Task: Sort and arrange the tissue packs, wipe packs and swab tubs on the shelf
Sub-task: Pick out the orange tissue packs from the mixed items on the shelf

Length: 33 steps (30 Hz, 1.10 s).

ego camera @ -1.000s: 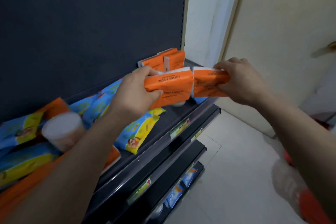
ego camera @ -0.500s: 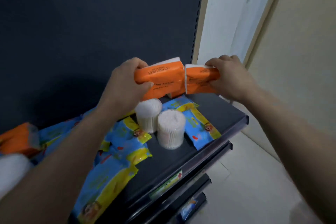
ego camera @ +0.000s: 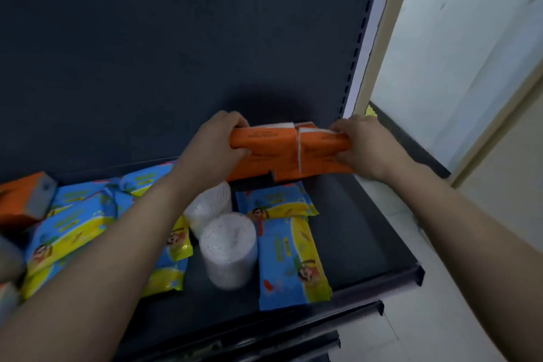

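Note:
My left hand [ego camera: 216, 145] grips an orange tissue pack [ego camera: 266, 150], and my right hand [ego camera: 363, 144] grips a second orange tissue pack [ego camera: 320, 153] pressed against it. Both packs are low at the back right of the dark shelf [ego camera: 361, 244], against the back panel. In front of them stand two white swab tubs [ego camera: 227, 250] [ego camera: 208, 206]. Blue and yellow wipe packs lie flat to the right [ego camera: 291, 264] [ego camera: 274, 203] and in a loose pile on the left [ego camera: 70, 223].
Another orange tissue pack [ego camera: 23, 200] lies at the far left. The shelf's front lip [ego camera: 293, 311] runs below my forearms, with lower shelves beneath. A slotted upright [ego camera: 357, 38] and a pale wall bound the right side.
Both hands have carried the two orange packs forward and down to the back right of the shelf. The view has swung so the swab tubs and wipe packs lie below my arms.

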Tool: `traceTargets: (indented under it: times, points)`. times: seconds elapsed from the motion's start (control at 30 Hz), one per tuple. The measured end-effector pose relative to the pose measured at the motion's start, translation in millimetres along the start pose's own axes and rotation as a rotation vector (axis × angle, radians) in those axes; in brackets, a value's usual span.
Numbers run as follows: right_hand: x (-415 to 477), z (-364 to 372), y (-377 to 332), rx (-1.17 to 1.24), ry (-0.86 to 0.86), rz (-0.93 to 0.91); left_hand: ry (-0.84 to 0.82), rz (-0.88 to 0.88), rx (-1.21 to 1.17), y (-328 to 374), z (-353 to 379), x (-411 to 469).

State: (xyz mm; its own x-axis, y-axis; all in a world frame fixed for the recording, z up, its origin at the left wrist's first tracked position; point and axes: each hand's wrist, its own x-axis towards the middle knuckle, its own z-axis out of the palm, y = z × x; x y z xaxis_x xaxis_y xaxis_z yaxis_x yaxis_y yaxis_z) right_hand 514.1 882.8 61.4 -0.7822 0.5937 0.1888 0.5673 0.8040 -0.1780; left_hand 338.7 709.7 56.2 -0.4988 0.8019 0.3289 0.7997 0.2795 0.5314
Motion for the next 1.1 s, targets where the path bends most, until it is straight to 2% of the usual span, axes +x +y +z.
traceTargets:
  times: [0.2,0.37,0.63,0.9,1.1]
  points:
    - [18.5,17.4,1.7,-0.087,-0.099,-0.039,-0.115,-0.122,0.215,-15.3,11.2,8.7]
    - [28.1,26.2,0.5,-0.084,-0.131,-0.051,-0.141,-0.134,0.424,-25.1,20.7,17.7]
    - [38.1,40.5,-6.4,0.028,-0.141,-0.040,-0.195,-0.238,0.435,-37.6,21.8,23.6]
    - [41.6,48.0,-11.5,-0.012,-0.111,-0.017,-0.157,-0.181,0.433,-37.9,26.0,29.6]
    - [40.7,47.1,-12.2,-0.075,-0.147,-0.037,-0.253,-0.191,0.379,-42.7,25.1,27.5]
